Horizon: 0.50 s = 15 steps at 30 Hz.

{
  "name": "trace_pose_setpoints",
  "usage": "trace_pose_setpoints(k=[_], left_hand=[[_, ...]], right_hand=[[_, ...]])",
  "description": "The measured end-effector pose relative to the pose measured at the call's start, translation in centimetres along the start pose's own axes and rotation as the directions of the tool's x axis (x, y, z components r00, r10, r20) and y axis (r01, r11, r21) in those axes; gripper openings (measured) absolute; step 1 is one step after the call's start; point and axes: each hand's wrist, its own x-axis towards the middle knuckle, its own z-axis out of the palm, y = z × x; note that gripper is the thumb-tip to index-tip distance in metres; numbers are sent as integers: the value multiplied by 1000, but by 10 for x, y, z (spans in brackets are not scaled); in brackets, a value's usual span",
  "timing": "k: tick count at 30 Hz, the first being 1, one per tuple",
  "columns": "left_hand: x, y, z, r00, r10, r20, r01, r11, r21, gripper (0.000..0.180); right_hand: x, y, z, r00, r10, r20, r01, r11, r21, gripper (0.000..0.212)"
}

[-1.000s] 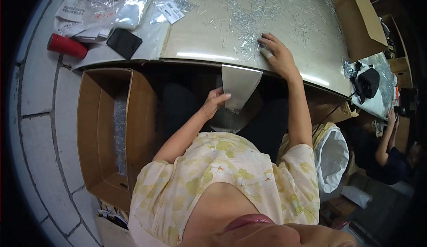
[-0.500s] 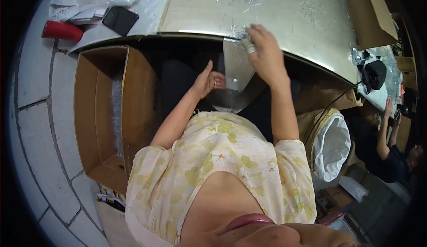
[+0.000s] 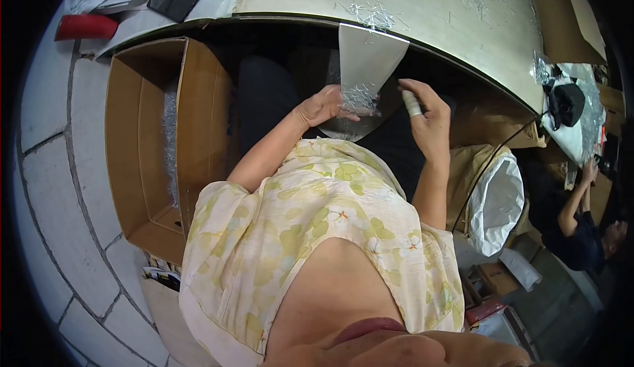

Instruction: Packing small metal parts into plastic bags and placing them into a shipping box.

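A: State the position of the card (image 3: 366, 63).

B: The card is a pale, stiff sheet that hangs over the near edge of the tabletop (image 3: 429, 17) and slopes down toward the person's lap. Its upper end lies at the tabletop edge; its lower end sits between the two hands.

A: What lies on the card?

B: A small heap of thin metal pins (image 3: 360, 97) rests on its lower part. More pins of the same kind lie scattered on the tabletop above the card.

A: Left hand?

B: The left hand (image 3: 323, 106) is at the card's lower left edge, fingers curled and touching the card next to the pins. Its grip is loosely closed on that edge; the exact hold under the card is hidden.

A: Right hand?

B: The right hand (image 3: 426, 119) is just to the right of the card, apart from it. One finger wears a white wrap. The fingers are bent inward; whether the grip contains anything cannot be told.

A: Surroundings?

B: An open cardboard box (image 3: 152, 136) stands on the floor left of the card. A white bag (image 3: 498, 202) hangs to the right of it. Another person (image 3: 584, 221) works farther right.
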Motion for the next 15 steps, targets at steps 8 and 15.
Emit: trace_pose_setpoints(k=[8, 15], left_hand=[[8, 1, 4, 901, 76, -427, 259, 696, 670, 39], [10, 13, 0, 946, 4, -324, 254, 613, 748, 44]], right_hand=[[38, -13, 26, 977, -203, -66, 199, 978, -63, 22], [119, -16, 70, 926, -376, -20, 305, 780, -546, 45]])
